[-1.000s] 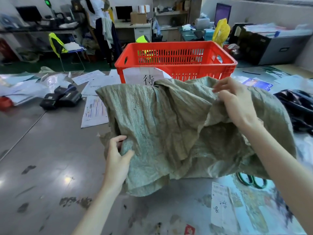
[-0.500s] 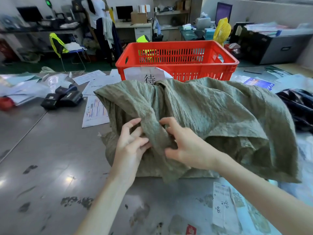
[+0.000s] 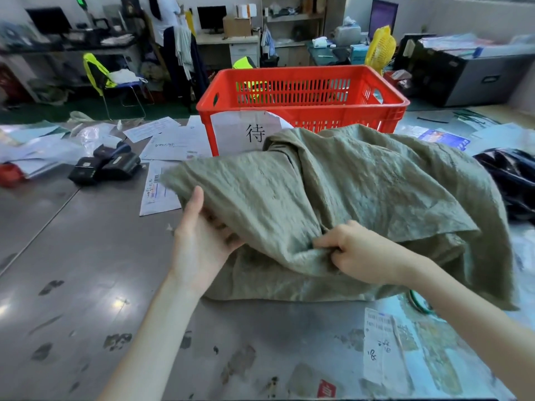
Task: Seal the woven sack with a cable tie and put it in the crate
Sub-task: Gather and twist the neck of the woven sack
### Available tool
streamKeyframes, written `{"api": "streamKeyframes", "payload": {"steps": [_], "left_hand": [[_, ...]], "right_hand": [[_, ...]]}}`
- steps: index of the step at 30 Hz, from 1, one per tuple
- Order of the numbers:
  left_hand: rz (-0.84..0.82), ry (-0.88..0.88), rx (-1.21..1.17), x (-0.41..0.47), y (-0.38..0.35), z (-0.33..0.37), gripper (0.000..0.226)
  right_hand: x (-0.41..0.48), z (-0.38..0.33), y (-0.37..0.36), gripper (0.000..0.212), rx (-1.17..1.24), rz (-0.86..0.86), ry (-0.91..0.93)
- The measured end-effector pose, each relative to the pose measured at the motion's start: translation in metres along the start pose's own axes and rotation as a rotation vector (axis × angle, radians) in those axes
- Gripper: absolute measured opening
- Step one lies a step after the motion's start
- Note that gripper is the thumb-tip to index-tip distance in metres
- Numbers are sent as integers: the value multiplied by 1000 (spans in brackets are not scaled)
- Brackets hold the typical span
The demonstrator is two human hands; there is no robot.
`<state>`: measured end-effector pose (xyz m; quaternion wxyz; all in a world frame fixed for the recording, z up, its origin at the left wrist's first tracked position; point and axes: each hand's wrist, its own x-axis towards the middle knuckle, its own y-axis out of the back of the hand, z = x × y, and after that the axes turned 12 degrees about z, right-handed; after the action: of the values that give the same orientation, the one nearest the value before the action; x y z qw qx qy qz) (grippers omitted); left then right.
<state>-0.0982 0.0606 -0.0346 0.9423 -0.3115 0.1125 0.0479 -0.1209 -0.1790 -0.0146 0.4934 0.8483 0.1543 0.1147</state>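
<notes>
The crumpled olive-green woven sack point(image 3: 347, 204) lies slumped in the middle of the grey metal worktop point(image 3: 72, 270), its loose upper cloth gathered toward the person. The left hand point(image 3: 202, 244) grasps the sack's left flap, thumb on top and fingers tucked beneath. The right hand point(image 3: 359, 253) is clenched on a bunched fold of the cloth near the sack's front. Just behind the sack, toward the worktop's far edge, stands the red slotted plastic crate point(image 3: 304, 99) with a white paper label point(image 3: 246, 131) on its near wall; what lies inside it cannot be made out. Scattered white paper sheets point(image 3: 176, 143) and black handheld devices point(image 3: 107, 166) lie toward the far left of the worktop. A shiny black bag point(image 3: 512, 175) sits at the right edge, just beside the sack. A green loop point(image 3: 419, 302) peeks out under the right forearm, beside a printed paper slip point(image 3: 379, 340) near the front edge.
</notes>
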Motion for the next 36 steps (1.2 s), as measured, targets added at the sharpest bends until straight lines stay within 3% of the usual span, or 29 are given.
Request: {"api": "streamKeyframes", "payload": {"steps": [3,5,8,10,13,18,21,24,27,32,36], "left_hand": [[-67,34,-53,0,-9,3,72],[-22,84,-51,-1,-17,-4,58],[103,146,90,-2,-29,-25,20],[145,193,150,-4,-37,-40,19],[178,255,182,-7,-43,-59,21],[121,375,80,-20,-37,-84,42],[138,387,-29,-28,-30,-97,50],[105,425,-58,-33,-23,-106,59],[39,456,-32,-35,-22,-104,62],[154,327,109,-23,-22,-96,51],[214,325,180,-8,-22,-94,55]], "right_hand": [[-11,7,-7,45,-257,-204,-110],[-16,10,-15,31,-372,-299,-111],[-22,7,-26,11,-395,-377,-96],[-24,9,-32,17,-370,-372,-82],[-28,12,-28,26,-216,-188,-46],[-28,10,-25,28,178,539,42],[-23,9,-32,49,218,766,2],[-13,10,-43,64,124,741,-79],[-7,16,-56,65,146,676,-153],[-9,25,-65,36,210,668,-114],[-17,30,-61,21,160,512,-134]]}}
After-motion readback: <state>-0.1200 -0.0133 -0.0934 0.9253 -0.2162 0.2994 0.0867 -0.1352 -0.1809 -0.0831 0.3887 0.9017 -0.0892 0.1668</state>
